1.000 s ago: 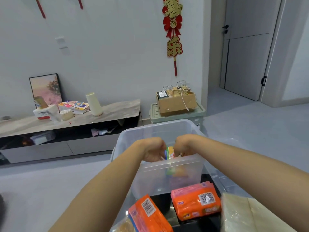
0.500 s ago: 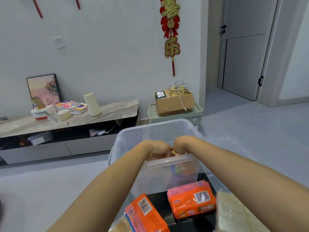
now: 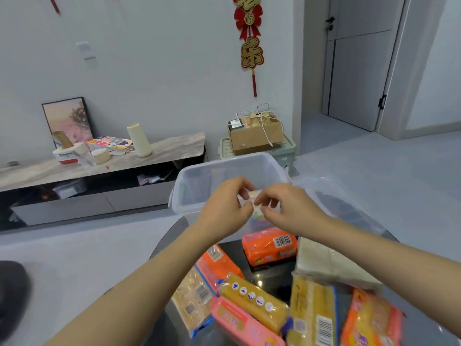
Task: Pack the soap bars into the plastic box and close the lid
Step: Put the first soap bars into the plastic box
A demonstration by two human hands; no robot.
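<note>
A clear plastic box stands open at the far edge of a dark round table. My left hand and my right hand hover side by side over its near rim, fingers loosely apart, nothing clearly in them. A colourful soap bar shows blurred through the box wall below them. The clear lid lies to the right of the box. On the table in front lie several wrapped soap packs: an orange one, a yellow bar, a pink one and a pale block.
A low TV cabinet with clutter runs along the left wall. A cardboard box sits on a green crate beyond the plastic box. A grey door is at the back right. A dark object sits at the left edge.
Both hands lowered a soap bar into the box, then rose to the near rim with fingers apart. The view tilted down, showing more soap packs.
</note>
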